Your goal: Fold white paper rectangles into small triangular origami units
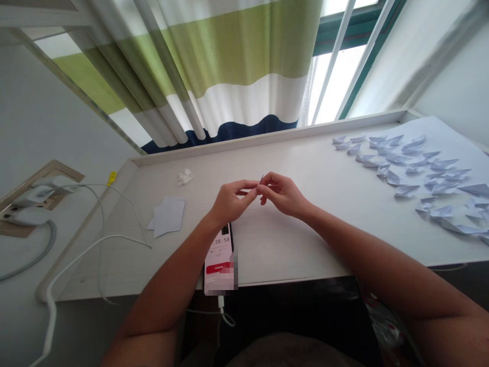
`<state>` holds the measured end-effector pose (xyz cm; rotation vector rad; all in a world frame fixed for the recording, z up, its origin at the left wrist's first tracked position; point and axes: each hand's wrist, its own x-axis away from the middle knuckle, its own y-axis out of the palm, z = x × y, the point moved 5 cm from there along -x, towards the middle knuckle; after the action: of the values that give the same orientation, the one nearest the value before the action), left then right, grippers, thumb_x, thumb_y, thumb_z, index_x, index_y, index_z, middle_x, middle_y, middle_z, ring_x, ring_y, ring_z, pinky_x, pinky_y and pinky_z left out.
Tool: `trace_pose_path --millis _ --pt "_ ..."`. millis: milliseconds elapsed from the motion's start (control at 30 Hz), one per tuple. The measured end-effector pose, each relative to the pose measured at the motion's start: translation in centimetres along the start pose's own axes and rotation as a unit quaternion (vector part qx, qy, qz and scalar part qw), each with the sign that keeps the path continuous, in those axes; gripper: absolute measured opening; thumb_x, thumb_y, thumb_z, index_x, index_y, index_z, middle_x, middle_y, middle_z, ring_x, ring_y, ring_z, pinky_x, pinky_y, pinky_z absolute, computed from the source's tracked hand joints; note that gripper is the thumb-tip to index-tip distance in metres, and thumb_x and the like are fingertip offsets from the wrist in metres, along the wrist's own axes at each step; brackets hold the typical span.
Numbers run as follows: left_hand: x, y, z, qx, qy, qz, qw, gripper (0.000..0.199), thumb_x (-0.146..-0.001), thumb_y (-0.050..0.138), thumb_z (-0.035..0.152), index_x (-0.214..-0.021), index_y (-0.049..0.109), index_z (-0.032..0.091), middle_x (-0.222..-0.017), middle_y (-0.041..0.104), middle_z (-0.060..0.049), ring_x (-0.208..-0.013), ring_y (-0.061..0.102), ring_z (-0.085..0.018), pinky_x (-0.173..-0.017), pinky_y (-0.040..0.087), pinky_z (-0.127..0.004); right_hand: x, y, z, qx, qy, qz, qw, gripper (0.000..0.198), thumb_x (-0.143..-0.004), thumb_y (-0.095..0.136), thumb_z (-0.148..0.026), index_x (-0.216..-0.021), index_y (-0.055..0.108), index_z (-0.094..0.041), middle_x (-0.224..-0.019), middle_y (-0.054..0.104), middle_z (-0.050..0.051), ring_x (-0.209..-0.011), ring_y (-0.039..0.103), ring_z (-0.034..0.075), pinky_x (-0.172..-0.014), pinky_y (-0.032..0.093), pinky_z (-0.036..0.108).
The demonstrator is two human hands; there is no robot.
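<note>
Above the middle of the white desk, my left hand (237,198) and my right hand (281,192) meet at the fingertips. Both pinch a small piece of folded paper (262,179), of which only a thin edge shows between the fingers; the rest is hidden. A stack of white paper sheets (169,216) lies to the left of my left hand. Over on the right side of the desk, several folded paper boats (407,190) are spread out in loose rows, some on a large white sheet.
Under my left forearm lies a phone (218,275) with a charging cable plugged in at the desk's front edge. A crumpled tissue (185,177) sits at the back left. White cables (95,242) run from the wall socket (34,201) across the desk's left end. A raised rim (229,144) lines the back.
</note>
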<state>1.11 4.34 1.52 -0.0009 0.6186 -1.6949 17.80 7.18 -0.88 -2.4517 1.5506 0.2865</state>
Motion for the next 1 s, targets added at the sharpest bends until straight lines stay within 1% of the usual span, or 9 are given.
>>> trace_pose_path --millis 67,167,300,400,533,667,733,833,1000 --pt "-0.1 -0.1 0.1 0.015 0.003 -0.010 1.000 0.028 -0.095 0.080 0.041 -0.112 0.087 0.020 -0.114 0.087 -0.011 -0.107 0.082 -0.026 -0.092 0.068 -0.040 -0.2 -0.2 0.2 -0.030 0.005 0.000 1.000 0.056 -0.087 0.084 -0.072 -0.085 0.061 -0.021 -0.080 0.072 0.001 -0.064 0.072 0.016 -0.060 0.059 0.032" --pt "-0.2 -0.1 -0.1 0.055 -0.009 -0.023 0.998 0.028 -0.091 0.086 0.039 -0.111 0.086 0.019 -0.109 0.087 -0.011 -0.102 0.082 -0.025 -0.090 0.068 -0.040 -0.4 -0.3 0.3 -0.061 0.015 -0.008 0.998 0.058 -0.086 0.085 -0.073 -0.083 0.061 -0.020 -0.074 0.072 0.001 -0.061 0.072 0.016 -0.060 0.059 0.031" --pt "-0.4 -0.4 -0.7 0.143 -0.041 -0.019 0.989 0.032 -0.087 0.091 0.038 -0.110 0.085 0.017 -0.103 0.086 -0.010 -0.092 0.081 -0.022 -0.086 0.067 -0.038 -0.5 -0.4 0.1 -0.081 0.017 -0.014 0.996 0.057 -0.086 0.086 -0.072 -0.083 0.063 -0.020 -0.075 0.073 0.001 -0.061 0.072 0.015 -0.059 0.061 0.031" --pt "-0.5 -0.6 -0.9 0.180 -0.058 -0.018 0.982 0.037 -0.083 0.095 0.039 -0.110 0.084 0.017 -0.099 0.086 -0.009 -0.087 0.080 -0.020 -0.083 0.067 -0.036 -0.5 -0.5 -0.1 -0.087 0.017 -0.015 0.996 0.057 -0.085 0.086 -0.072 -0.084 0.064 -0.020 -0.077 0.073 0.001 -0.062 0.072 0.015 -0.059 0.062 0.031" --pt "-0.5 -0.6 -0.5 0.167 -0.073 -0.031 0.983 0.041 -0.078 0.098 0.037 -0.111 0.084 0.017 -0.101 0.085 -0.009 -0.093 0.081 -0.022 -0.086 0.067 -0.039 -0.5 -0.5 -0.1 -0.080 0.018 -0.022 0.996 0.054 -0.083 0.090 -0.067 -0.084 0.065 -0.019 -0.076 0.074 0.001 -0.062 0.072 0.016 -0.059 0.060 0.030" --pt "-0.5 -0.5 -0.4 0.167 -0.083 -0.043 0.982 0.037 -0.081 0.096 0.036 -0.110 0.084 0.017 -0.104 0.085 -0.011 -0.092 0.080 -0.022 -0.087 0.067 -0.040 -0.5 -0.9 -0.1 -0.078 0.019 -0.024 0.996 0.046 -0.087 0.089 -0.059 -0.085 0.068 -0.018 -0.078 0.076 0.003 -0.064 0.074 0.017 -0.062 0.061 0.032" --pt "-0.5 -0.5 -0.7 0.178 -0.089 -0.039 0.979 0.034 -0.083 0.093 0.034 -0.111 0.084 0.016 -0.103 0.085 -0.010 -0.090 0.079 -0.021 -0.085 0.066 -0.039 -0.6 -1.2 -0.1 -0.064 0.020 -0.011 0.998 0.038 -0.090 0.086 -0.053 -0.088 0.071 -0.017 -0.078 0.077 0.003 -0.064 0.074 0.017 -0.063 0.062 0.033" --pt "-0.6 -0.4 -1.3 0.190 -0.108 -0.024 0.975 0.031 -0.084 0.087 0.030 -0.111 0.083 0.016 -0.101 0.084 -0.009 -0.089 0.077 -0.021 -0.079 0.066 -0.037 -0.7 -1.6 0.2 -0.030 0.019 0.010 0.999 0.029 -0.090 0.084 -0.044 -0.091 0.075 -0.017 -0.080 0.077 0.003 -0.061 0.074 0.018 -0.060 0.061 0.033" --pt "-0.4 -0.1 -1.6 0.209 -0.142 0.000 0.968 0.036 -0.079 0.092 0.035 -0.107 0.082 0.014 -0.096 0.083 -0.009 -0.081 0.075 -0.019 -0.071 0.063 -0.032 -0.6 -1.0 0.7 -0.005 -0.006 -0.007 1.000 0.031 -0.095 0.079 -0.047 -0.102 0.075 -0.017 -0.084 0.078 0.004 -0.062 0.072 0.017 -0.061 0.063 0.035"
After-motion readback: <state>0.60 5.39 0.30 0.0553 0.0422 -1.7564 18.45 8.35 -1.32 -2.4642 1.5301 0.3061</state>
